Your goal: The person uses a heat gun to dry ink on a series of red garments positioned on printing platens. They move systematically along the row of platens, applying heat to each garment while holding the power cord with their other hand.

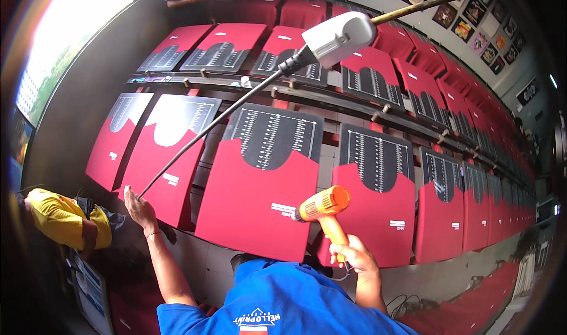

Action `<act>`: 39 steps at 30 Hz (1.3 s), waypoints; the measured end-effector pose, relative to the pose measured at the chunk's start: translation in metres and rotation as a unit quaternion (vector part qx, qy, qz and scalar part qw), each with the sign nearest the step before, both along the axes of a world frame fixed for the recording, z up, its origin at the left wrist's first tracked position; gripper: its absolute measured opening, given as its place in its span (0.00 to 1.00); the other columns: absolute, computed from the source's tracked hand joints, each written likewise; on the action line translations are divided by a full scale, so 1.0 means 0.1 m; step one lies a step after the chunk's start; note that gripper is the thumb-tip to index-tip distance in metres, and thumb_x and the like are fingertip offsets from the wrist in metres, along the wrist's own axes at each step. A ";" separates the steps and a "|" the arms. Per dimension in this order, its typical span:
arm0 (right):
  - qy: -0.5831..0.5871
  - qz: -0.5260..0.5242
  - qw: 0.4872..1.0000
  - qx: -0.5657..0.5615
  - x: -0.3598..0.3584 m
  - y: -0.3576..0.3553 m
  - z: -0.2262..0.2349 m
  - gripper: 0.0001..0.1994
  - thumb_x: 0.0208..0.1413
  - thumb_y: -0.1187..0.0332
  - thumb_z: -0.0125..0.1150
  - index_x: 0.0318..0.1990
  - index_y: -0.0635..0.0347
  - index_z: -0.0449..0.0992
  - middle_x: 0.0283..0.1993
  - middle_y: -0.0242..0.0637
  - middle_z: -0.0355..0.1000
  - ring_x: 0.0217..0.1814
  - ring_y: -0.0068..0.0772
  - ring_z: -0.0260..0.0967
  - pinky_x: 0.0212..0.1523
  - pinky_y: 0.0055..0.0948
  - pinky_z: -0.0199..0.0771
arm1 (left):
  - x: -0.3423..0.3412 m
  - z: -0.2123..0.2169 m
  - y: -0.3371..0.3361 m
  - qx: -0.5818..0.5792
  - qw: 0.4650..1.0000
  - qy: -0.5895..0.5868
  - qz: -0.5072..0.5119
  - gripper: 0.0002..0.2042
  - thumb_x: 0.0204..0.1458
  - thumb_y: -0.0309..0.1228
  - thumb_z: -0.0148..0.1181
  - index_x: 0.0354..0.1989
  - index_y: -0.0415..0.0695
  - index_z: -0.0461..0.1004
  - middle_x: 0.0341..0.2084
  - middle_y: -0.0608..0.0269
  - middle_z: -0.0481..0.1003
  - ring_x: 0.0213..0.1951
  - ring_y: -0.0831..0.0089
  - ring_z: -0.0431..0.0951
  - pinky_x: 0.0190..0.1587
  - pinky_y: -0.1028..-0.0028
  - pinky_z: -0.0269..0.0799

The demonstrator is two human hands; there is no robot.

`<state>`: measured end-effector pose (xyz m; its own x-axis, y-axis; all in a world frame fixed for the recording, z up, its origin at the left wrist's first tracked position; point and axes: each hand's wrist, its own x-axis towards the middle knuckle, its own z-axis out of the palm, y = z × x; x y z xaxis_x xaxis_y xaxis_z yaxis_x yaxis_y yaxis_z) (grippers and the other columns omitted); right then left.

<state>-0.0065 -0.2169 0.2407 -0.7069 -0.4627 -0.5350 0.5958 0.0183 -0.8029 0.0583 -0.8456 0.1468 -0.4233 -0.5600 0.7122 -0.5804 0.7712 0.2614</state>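
Observation:
My right hand (pixel 354 254) is wrapped round the handle of an orange heat gun (pixel 326 204). Its dark nozzle points left, just above the red fabric on a printing board (pixel 254 205). A black power cord (pixel 218 121) stretches tight from a white plug connector (pixel 341 38) down to my left hand (pixel 140 210). The cord ends from view between thumb and fingers there, beside the lower edge of another red-covered board (pixel 156 178). Each board's dark upper part carries white ruler marks. A small white print sits low on the fabric of several boards.
Rows of red-covered boards run off to the right, and a dark rail (pixel 331 102) with pegs divides them. At left stands a person in a yellow shirt (pixel 56 217). Another person's arm (pixel 188 0) holds a phone at the back. A brown cable (pixel 437 3) leaves the connector overhead.

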 end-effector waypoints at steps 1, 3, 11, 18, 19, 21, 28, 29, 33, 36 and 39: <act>-0.006 0.011 1.000 -0.008 0.02 -0.17 0.00 0.15 0.57 0.65 0.61 0.47 0.67 0.70 0.29 0.32 0.71 0.25 0.22 0.73 0.20 0.19 0.69 | 0.05 -0.08 -0.12 0.010 1.000 -0.001 0.005 0.17 0.62 0.28 0.42 0.55 0.33 0.69 0.55 0.46 0.71 0.59 0.53 0.69 0.63 0.61 0.61; 0.013 0.020 1.000 0.009 0.08 -0.51 -0.08 0.14 0.58 0.65 0.61 0.44 0.66 0.70 0.29 0.32 0.72 0.24 0.22 0.73 0.19 0.19 0.68 | 0.18 -0.31 -0.34 0.019 1.000 -0.006 0.019 0.17 0.63 0.29 0.42 0.54 0.33 0.70 0.54 0.46 0.72 0.58 0.53 0.70 0.62 0.61 0.62; 0.065 0.006 0.992 0.110 0.08 -1.22 -0.07 0.13 0.57 0.64 0.63 0.40 0.65 0.70 0.26 0.33 0.72 0.22 0.22 0.72 0.17 0.19 0.68 | 0.43 -1.43 -0.63 0.107 0.983 -0.108 0.102 0.16 0.63 0.32 0.44 0.53 0.39 0.72 0.55 0.50 0.71 0.59 0.55 0.69 0.61 0.59 0.63; 0.051 -0.028 0.991 0.119 0.12 -1.33 -0.03 0.13 0.57 0.63 0.62 0.41 0.63 0.70 0.26 0.31 0.71 0.23 0.21 0.72 0.18 0.19 0.69 | 0.14 -1.47 -0.25 0.090 0.989 -0.096 0.071 0.14 0.60 0.30 0.46 0.52 0.44 0.73 0.58 0.57 0.71 0.61 0.51 0.65 0.64 0.59 0.60; 0.052 -0.025 0.991 0.121 0.13 -1.34 -0.04 0.13 0.57 0.63 0.62 0.40 0.63 0.70 0.26 0.31 0.71 0.23 0.21 0.72 0.18 0.19 0.69 | 0.15 -1.47 -0.25 0.092 0.988 -0.098 0.072 0.14 0.60 0.30 0.46 0.51 0.44 0.73 0.58 0.57 0.71 0.61 0.52 0.65 0.63 0.60 0.60; 0.051 -0.019 0.991 0.123 0.11 -1.36 -0.05 0.13 0.57 0.63 0.62 0.40 0.63 0.70 0.26 0.32 0.71 0.23 0.21 0.72 0.18 0.19 0.69 | 0.16 -1.48 -0.25 0.096 0.987 -0.105 0.073 0.13 0.60 0.30 0.47 0.50 0.45 0.74 0.58 0.57 0.71 0.61 0.53 0.65 0.63 0.60 0.60; 0.057 0.002 0.990 0.132 0.00 -1.53 -0.08 0.13 0.57 0.62 0.62 0.40 0.64 0.70 0.25 0.32 0.71 0.24 0.21 0.72 0.19 0.19 0.69 | 0.18 -1.44 -0.25 0.106 0.988 -0.099 0.058 0.13 0.59 0.29 0.47 0.49 0.46 0.74 0.58 0.59 0.71 0.61 0.53 0.65 0.62 0.60 0.62; 0.053 -0.015 0.989 0.134 -0.01 -1.55 -0.08 0.13 0.57 0.62 0.62 0.40 0.64 0.70 0.25 0.32 0.72 0.23 0.21 0.72 0.19 0.19 0.69 | 0.18 -1.45 -0.27 0.107 0.988 -0.099 0.056 0.13 0.58 0.29 0.47 0.48 0.46 0.74 0.58 0.59 0.71 0.61 0.53 0.65 0.62 0.60 0.62; 0.073 -0.018 0.986 0.151 0.02 -1.61 -0.16 0.14 0.57 0.62 0.62 0.41 0.64 0.70 0.23 0.32 0.71 0.20 0.19 0.69 0.18 0.19 0.68 | 0.13 -1.41 -0.21 0.125 0.986 -0.091 0.063 0.14 0.58 0.30 0.46 0.48 0.44 0.75 0.57 0.56 0.72 0.61 0.54 0.66 0.64 0.60 0.58; 0.072 -0.015 0.987 0.146 -0.01 -1.62 -0.14 0.14 0.57 0.62 0.61 0.41 0.64 0.70 0.23 0.33 0.71 0.18 0.18 0.67 0.18 0.19 0.67 | 0.14 -1.42 -0.23 0.126 0.985 -0.095 0.068 0.14 0.58 0.29 0.46 0.48 0.45 0.75 0.57 0.57 0.72 0.61 0.54 0.66 0.64 0.60 0.59; 0.086 -0.001 0.983 0.163 0.00 -1.65 -0.22 0.14 0.57 0.62 0.61 0.40 0.64 0.70 0.23 0.32 0.71 0.18 0.18 0.67 0.18 0.19 0.68 | 0.14 -1.40 -0.21 0.127 0.985 -0.093 0.064 0.14 0.57 0.29 0.46 0.48 0.45 0.75 0.57 0.57 0.72 0.61 0.54 0.67 0.63 0.60 0.59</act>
